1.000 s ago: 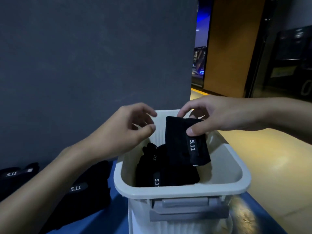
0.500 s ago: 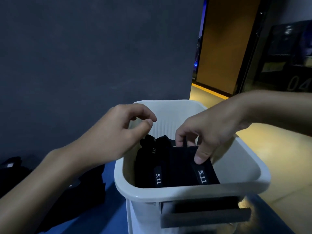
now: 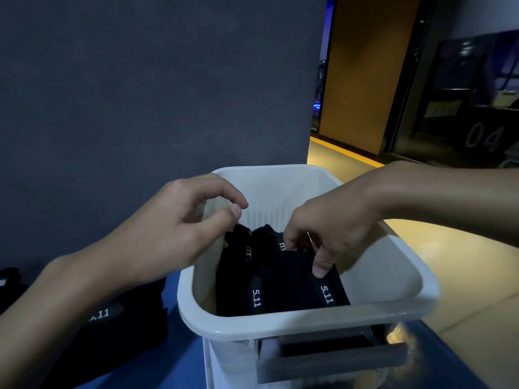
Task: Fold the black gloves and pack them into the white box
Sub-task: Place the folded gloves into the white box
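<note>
The white box [image 3: 309, 322] stands in front of me on a blue surface, with a grey handle on its near side. Folded black gloves marked "5.11" lie inside it. My right hand [image 3: 331, 228] reaches down into the box, thumb and fingers pinching the rightmost folded black glove [image 3: 303, 282] against the others. My left hand [image 3: 179, 228] hovers over the box's left rim, fingers loosely curled with thumb near the forefinger, holding nothing. More black gloves [image 3: 118, 324] lie on the surface left of the box, partly hidden by my left forearm.
A dark grey wall [image 3: 154, 94] rises right behind the box. To the right, a yellow floor [image 3: 463, 262] leads to an orange panel and a dark doorway marked "04". The blue table [image 3: 182, 366] runs under the box.
My right hand carried the folded glove from above the rim down into the box and now presses it beside the others. My left hand stayed hovering at the left rim.
</note>
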### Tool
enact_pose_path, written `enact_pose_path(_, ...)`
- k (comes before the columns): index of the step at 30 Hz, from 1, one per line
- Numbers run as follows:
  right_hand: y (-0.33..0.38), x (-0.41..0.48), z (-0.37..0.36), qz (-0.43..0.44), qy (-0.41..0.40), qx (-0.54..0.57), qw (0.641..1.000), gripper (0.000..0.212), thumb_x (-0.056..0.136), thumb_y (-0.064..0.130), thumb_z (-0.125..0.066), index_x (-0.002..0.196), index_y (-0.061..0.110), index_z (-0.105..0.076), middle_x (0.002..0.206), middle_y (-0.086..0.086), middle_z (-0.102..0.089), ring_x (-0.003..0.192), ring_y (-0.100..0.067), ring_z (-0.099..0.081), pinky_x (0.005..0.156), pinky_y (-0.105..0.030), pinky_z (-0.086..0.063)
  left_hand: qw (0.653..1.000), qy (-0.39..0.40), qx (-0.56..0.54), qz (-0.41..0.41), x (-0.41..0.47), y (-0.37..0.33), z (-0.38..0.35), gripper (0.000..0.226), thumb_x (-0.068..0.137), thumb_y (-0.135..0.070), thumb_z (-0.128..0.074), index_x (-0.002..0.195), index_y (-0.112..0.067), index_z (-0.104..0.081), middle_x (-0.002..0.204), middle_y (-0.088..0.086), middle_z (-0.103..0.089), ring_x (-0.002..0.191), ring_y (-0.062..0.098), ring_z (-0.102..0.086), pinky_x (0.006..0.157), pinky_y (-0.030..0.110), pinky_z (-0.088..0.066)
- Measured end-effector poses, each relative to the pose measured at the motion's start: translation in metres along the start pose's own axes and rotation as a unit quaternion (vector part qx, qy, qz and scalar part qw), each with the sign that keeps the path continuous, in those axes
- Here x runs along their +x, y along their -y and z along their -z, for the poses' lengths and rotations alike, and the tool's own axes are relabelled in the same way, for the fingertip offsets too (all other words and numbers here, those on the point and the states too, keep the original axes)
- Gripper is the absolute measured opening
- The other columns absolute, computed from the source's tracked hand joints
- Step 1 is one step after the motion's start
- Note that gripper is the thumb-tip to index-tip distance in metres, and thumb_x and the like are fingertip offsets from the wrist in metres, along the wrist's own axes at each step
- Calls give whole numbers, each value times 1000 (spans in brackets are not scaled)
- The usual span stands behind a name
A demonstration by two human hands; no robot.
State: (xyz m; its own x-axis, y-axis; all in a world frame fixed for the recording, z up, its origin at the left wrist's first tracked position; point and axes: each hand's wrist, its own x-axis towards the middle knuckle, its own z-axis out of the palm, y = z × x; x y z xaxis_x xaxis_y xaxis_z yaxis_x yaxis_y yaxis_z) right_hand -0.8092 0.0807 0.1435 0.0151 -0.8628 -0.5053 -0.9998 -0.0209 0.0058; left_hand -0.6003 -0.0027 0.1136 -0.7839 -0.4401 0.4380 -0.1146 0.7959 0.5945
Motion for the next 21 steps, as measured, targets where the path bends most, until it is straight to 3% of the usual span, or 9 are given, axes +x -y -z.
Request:
enact_pose_path(4,-5,2,1,23,-6,25,999,62,79,29,-80,134,29,-51,111,5,-61,69,7,-52,57,-1,-39,1000,20,14,-4,0,3,2,37,81,-60,-47,104,-38,-66,96,6,-68,90,43,-64,83,60,-50)
enact_pose_path(9,-9,-2,0,49,-15,45,998,75,78,23,-81,141,38,-43,91,30,-41,66,34,-40,60,6,-33,999,35,15,-9,-4,6,4,37,82,-60,-47,106,-40,-66,101,-1,-69,93,41,-64,85,60,-48)
enact_pose_path(13,-7,-2,-5,53,-28,23,998,68,77,27,-82,134,43,-50,93,28,-43,74,20,-45,65,-2,-33,999,35,3,-4,-6,7,4,37,81,-60,-48,105,-38,-67,101,-1,-70,91,41,-65,83,59,-50)
enact_pose_path(17,-7,-3,-8,40,-26,-21,999,67,79,31,-80,136,42,-48,102,21,-43,73,11,-41,58,-4,-31,999,38,5,-13,-6,8,5,35,83,-57,-47,104,-39,-67,111,-8,-67,92,36,-65,83,59,-50)
enact_pose_path(21,-7,-2,-9,31,-23,-47,998,70,79,34,-80,139,41,-45,114,13,-45,74,5,-41,60,-7,-27,999,45,18,-19,-8,10,7,35,86,-55,-46,105,-36,-68,114,-13,-65,104,17,-65,88,50,-50)
